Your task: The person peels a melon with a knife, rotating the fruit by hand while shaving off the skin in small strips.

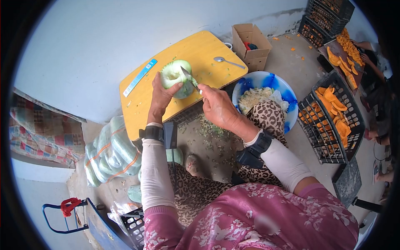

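A pale green hollowed melon (181, 89) stands on the yellow table (156, 109), its open top facing me. My left hand (162, 95) wraps round its near left side and steadies it. In my right hand (220, 106) is a knife (190, 78) with a light handle, gripped in a closed fist. Its blade lies at the melon's cut rim, on the right side. A strip of green rind shows beside the blade. On the table to the right rests a metal spoon (229, 62); to the left lies a blue-and-white ruler-like strip (140, 78).
A blue-and-white basin (248, 82) with pale scraps stands right of the table. Beyond it are a black crate (320, 146) of orange pumpkin pieces and a cardboard box (254, 56). Bagged green melons (111, 151) lie at left. Another person's hands (362, 50) work at far right.
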`<state>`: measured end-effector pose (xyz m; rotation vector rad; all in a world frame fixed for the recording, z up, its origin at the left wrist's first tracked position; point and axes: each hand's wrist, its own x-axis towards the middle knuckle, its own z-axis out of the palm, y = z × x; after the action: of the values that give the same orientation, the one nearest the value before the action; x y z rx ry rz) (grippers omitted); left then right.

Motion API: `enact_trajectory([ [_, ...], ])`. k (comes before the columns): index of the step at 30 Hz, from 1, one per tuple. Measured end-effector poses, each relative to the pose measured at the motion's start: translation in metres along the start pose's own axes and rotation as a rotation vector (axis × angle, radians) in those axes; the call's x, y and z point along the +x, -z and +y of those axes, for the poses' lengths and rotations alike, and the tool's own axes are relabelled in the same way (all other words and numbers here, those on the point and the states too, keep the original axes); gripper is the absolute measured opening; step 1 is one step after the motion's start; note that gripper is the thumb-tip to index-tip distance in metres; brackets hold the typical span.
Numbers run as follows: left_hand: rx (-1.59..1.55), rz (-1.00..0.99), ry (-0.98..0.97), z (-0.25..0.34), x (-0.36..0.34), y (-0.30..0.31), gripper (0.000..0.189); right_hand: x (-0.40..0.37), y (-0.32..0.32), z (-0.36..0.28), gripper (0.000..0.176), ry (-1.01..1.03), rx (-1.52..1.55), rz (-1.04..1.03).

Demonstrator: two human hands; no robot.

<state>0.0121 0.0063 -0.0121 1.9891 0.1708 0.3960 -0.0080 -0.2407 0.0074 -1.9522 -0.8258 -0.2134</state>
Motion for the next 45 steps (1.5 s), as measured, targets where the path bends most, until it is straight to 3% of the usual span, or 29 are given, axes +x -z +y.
enact_trajectory([
  [17, -0.004, -0.037, -0.005, 0.011, -0.002, 0.000, 0.085, -0.004, 0.001, -0.004, 0.041, -0.012, 0.000, -0.011],
  [23, 0.005, -0.029, -0.026, 0.006, -0.001, 0.000, 0.087, -0.002, 0.003, -0.003, 0.043, 0.045, -0.006, -0.009],
  [29, -0.013, -0.037, -0.043, 0.008, -0.004, -0.002, 0.087, 0.011, -0.008, -0.017, 0.045, -0.093, -0.143, -0.058],
  [35, 0.029, -0.031, 0.000, 0.007, -0.005, -0.001, 0.107, 0.021, -0.033, -0.006, 0.048, -0.084, -0.164, -0.061],
  [38, -0.002, -0.053, 0.007, 0.005, -0.004, 0.000, 0.116, 0.011, -0.034, -0.004, 0.041, -0.017, -0.183, -0.056],
  [44, 0.062, -0.038, -0.011, 0.003, -0.003, 0.000, 0.117, -0.017, -0.033, 0.006, 0.053, 0.032, -0.108, -0.015],
  [45, 0.073, 0.000, -0.049, 0.000, -0.003, -0.001, 0.104, -0.020, -0.029, 0.006, 0.051, 0.042, -0.056, 0.000],
])
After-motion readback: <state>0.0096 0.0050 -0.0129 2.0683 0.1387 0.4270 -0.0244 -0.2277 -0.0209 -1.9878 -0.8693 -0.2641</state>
